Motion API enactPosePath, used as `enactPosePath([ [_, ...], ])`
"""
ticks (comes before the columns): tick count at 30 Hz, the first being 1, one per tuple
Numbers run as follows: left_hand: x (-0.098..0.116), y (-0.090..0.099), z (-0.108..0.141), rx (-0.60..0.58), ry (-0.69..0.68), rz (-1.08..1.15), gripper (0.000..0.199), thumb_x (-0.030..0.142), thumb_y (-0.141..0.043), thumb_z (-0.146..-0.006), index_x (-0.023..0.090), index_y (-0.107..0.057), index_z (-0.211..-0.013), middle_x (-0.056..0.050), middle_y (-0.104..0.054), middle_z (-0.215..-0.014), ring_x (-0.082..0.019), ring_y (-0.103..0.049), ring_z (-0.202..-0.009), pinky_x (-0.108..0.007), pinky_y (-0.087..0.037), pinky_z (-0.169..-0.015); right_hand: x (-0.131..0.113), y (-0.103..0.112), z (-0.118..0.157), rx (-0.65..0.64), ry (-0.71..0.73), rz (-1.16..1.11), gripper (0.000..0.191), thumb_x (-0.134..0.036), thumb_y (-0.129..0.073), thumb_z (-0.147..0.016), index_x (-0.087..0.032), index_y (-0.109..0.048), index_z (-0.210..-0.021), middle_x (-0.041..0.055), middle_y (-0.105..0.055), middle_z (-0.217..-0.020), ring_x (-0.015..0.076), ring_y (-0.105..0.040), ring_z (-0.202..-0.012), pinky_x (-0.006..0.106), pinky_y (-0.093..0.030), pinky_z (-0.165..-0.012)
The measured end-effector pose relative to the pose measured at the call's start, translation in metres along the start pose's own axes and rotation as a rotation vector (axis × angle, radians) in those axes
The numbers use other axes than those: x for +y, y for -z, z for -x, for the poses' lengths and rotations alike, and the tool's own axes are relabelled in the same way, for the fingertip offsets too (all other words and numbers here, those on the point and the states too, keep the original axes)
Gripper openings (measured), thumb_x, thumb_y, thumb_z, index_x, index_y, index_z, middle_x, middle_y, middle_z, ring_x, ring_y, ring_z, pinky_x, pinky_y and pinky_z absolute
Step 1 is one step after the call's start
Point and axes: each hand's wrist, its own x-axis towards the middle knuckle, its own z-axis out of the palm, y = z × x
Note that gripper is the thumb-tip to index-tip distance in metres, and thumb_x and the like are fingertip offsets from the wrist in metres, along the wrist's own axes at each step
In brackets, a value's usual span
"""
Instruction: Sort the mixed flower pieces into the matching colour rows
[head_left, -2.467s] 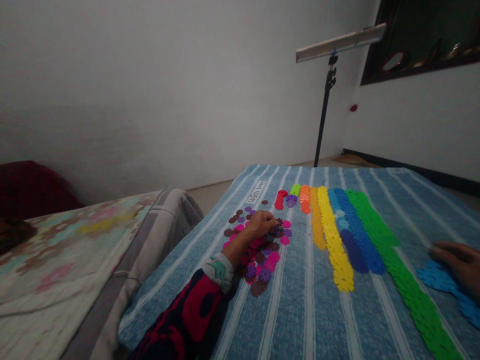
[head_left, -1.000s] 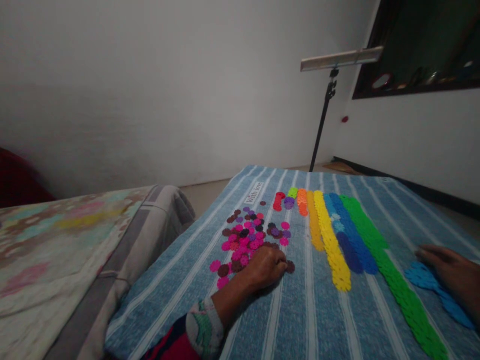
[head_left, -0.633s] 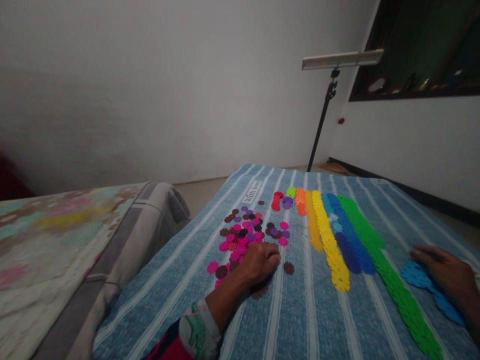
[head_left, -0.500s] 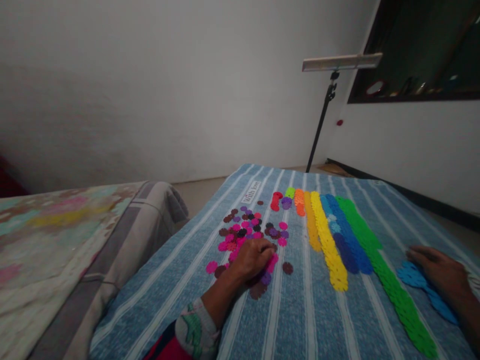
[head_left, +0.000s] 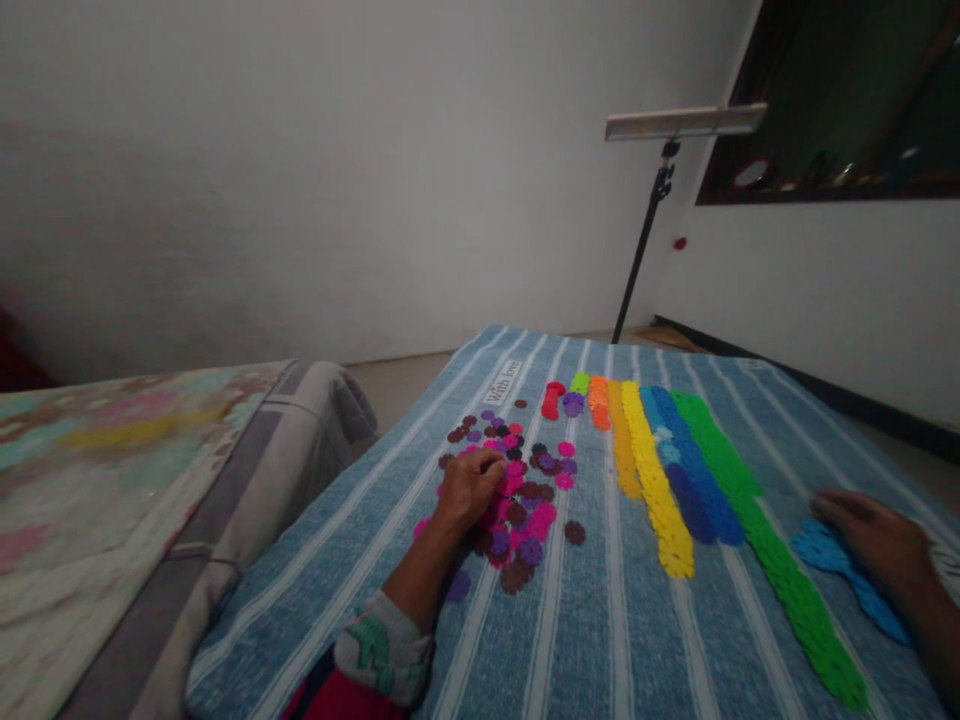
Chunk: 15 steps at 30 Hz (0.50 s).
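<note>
The left hand (head_left: 469, 488) sits curled over a loose heap of pink, maroon and purple flower-shaped discs (head_left: 525, 520) mid-blanket; can't tell if its fingers (head_left: 487, 465) have hold of any. The right hand (head_left: 862, 535) lies open on blue discs (head_left: 821, 550) near the right edge of the striped blue blanket (head_left: 585, 640), past rainbow rows of discs (head_left: 656, 490). Far-edge tag (head_left: 502, 381) reads "With love".

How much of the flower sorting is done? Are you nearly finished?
Quite a lot looks done: the green stripe, blue stripe and yellow stripe are long. In hand: the left hand is on the mixed heap of flowers, and the right hand is on loose blue flowers. Still to do: that heap, and the short red row.
</note>
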Motion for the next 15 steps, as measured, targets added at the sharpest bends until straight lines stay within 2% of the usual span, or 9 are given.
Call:
enactPosePath([
  [6, -0.006, 0.009, -0.004, 0.096, 0.045, -0.027, 0.025, 0.037, -0.054, -0.076, 0.019, -0.07, -0.068, -0.001, -0.066, -0.063, -0.017, -0.06, -0.065, -0.029, -0.044, -0.065, 0.005, -0.002, -0.005, -0.001, -0.023, 0.017, 0.032, -0.052, -0.062, -0.058, -0.027, -0.07, -0.077, 0.0051, -0.073, -0.08, 0.0362, -0.066, -0.101, 0.044, -0.049, -0.093],
  [10, -0.008, 0.014, -0.006, 0.131, 0.062, -0.043, 0.025, 0.036, -0.054, -0.076, 0.019, -0.072, -0.07, -0.002, -0.07, -0.07, -0.019, -0.064, -0.07, -0.03, -0.046, -0.069, 0.009, -0.003, -0.008, 0.017, -0.004, 0.058, 0.036, -0.054, -0.062, -0.055, -0.027, -0.072, -0.077, 0.0054, -0.074, -0.089, 0.0364, -0.065, -0.106, 0.044, -0.047, -0.098],
  [15, -0.023, 0.022, -0.013, 0.267, 0.168, -0.069, 0.026, 0.036, -0.054, -0.075, 0.019, -0.072, -0.078, -0.003, -0.071, -0.071, -0.02, -0.065, -0.072, -0.03, -0.048, -0.071, 0.018, -0.003, -0.014, 0.009, 0.043, 0.094, 0.037, -0.058, -0.062, -0.052, -0.03, -0.072, -0.075, 0.0042, -0.074, -0.091, 0.0383, -0.066, -0.105, 0.047, -0.046, -0.1],
])
